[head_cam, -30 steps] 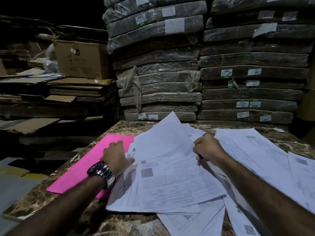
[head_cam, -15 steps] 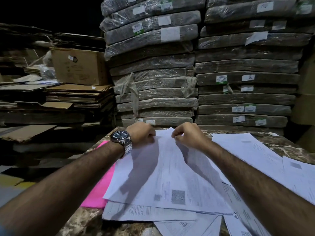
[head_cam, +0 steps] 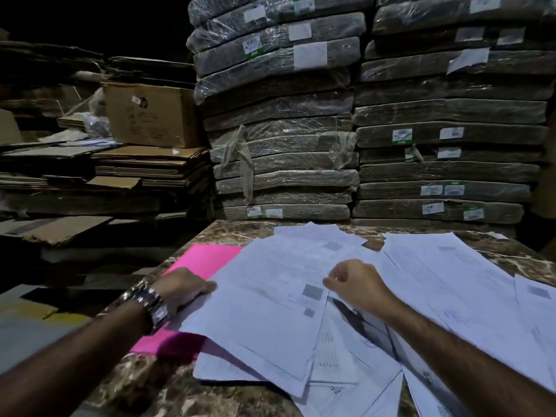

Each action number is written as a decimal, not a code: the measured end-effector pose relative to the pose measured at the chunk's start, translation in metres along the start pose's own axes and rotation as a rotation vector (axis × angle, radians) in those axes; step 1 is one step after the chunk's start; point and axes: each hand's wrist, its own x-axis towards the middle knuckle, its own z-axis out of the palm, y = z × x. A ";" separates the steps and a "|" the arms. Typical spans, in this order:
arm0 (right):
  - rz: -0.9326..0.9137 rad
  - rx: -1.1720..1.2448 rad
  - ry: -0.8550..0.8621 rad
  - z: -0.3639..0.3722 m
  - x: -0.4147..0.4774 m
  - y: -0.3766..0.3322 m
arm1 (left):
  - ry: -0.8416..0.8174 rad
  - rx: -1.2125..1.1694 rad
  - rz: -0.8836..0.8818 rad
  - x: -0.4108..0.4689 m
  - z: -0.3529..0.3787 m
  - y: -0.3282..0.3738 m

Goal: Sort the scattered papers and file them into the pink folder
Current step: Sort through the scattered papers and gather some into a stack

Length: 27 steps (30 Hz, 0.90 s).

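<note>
Here the pink folder point(head_cam: 207, 258) lies on the left part of the surface point(head_cam: 144, 383), and its long side runs from near to far with a small slant to the right. The scattered papers point(head_cam: 451, 284) lie to the right of it, and the leftmost sheets cover its right edge. The left hand point(head_cam: 183, 288) is clearly the nearer one: it rests on the folder, fingers rather straight, fingertips touching the left edge of the top sheet point(head_cam: 264, 299). It seems to press, not to grip. The right hand point(head_cam: 355, 285) is over the middle of the heap, well apart from the folder. Its fingers are curled, but it is not clear whether they pinch a sheet. Probably any sheet must travel leftward, and the folder, still closed and half buried, needs to be freed first.
</note>
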 end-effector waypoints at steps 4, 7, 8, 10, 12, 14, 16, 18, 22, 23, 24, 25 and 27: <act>0.062 0.001 -0.045 0.015 -0.010 -0.002 | -0.168 -0.161 -0.052 -0.026 0.018 -0.015; 0.086 -0.002 -0.018 0.015 -0.014 -0.007 | -0.150 -0.173 -0.020 -0.034 0.029 -0.019; 0.095 -0.002 -0.016 0.014 -0.015 -0.008 | -0.122 -0.198 -0.012 -0.036 0.033 -0.016; 0.116 0.005 -0.022 0.013 -0.016 -0.009 | -0.048 -0.172 0.004 -0.038 0.036 -0.013; 0.141 0.009 -0.030 0.013 -0.017 -0.009 | -0.038 -0.054 0.079 -0.043 0.037 -0.009; 0.159 0.004 -0.026 0.012 -0.019 -0.010 | -0.036 0.068 0.105 -0.047 0.036 -0.003; 0.170 -0.011 -0.036 0.009 -0.021 -0.015 | -0.058 0.192 0.108 -0.047 0.035 -0.001; 0.179 -0.005 -0.072 0.007 -0.022 -0.018 | -0.100 0.264 0.116 -0.044 0.036 -0.002; 0.261 0.201 -0.117 0.005 -0.018 -0.018 | -0.101 0.330 0.110 -0.045 0.036 -0.001; 0.292 0.287 -0.131 0.003 -0.017 -0.019 | -0.103 0.335 0.107 -0.044 0.036 -0.001; 0.321 0.365 -0.154 0.001 -0.016 -0.020 | -0.108 0.346 0.100 -0.045 0.036 -0.001; 0.349 0.416 -0.183 -0.002 -0.016 -0.022 | -0.113 0.358 0.103 -0.044 0.036 -0.001; 0.390 0.485 -0.235 -0.003 -0.014 -0.023 | -0.117 0.381 0.105 -0.046 0.036 0.000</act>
